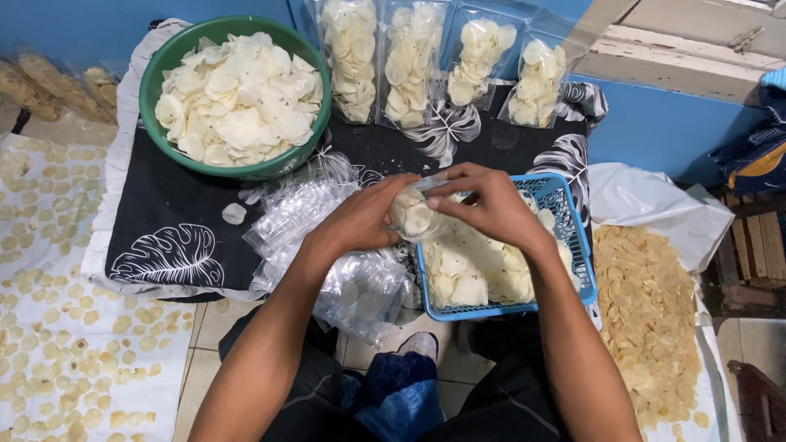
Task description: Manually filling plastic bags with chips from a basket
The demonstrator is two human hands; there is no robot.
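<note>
**Both hands closed on a half-filled chip bag above the basket**

The left hand (360, 217) and right hand (487, 205) are both wrapped around a small clear plastic bag of pale round chips (413, 214), fingers pinching its mouth, held just over the near-left corner of the blue plastic mesh basket (565, 196), which holds loose chips.

The bag's mouth looks open and tilted toward the left hand; a loose pinch could let chips slide out onto the pile of empty clear plastic bags (327, 245) just below, and these thin chips would likely crack under a tight squeeze.

Room is tight. The basket hangs over the front edge of the black leaf-printed cloth (172, 213), so a nudge from the right forearm might tip it. The green round bowl heaped with white chips (237, 94) sits well to the left rear, four filled clear bags (409, 61) lean against the blue wall behind, and drying chips on white sheets (647, 311) flank both sides.
</note>
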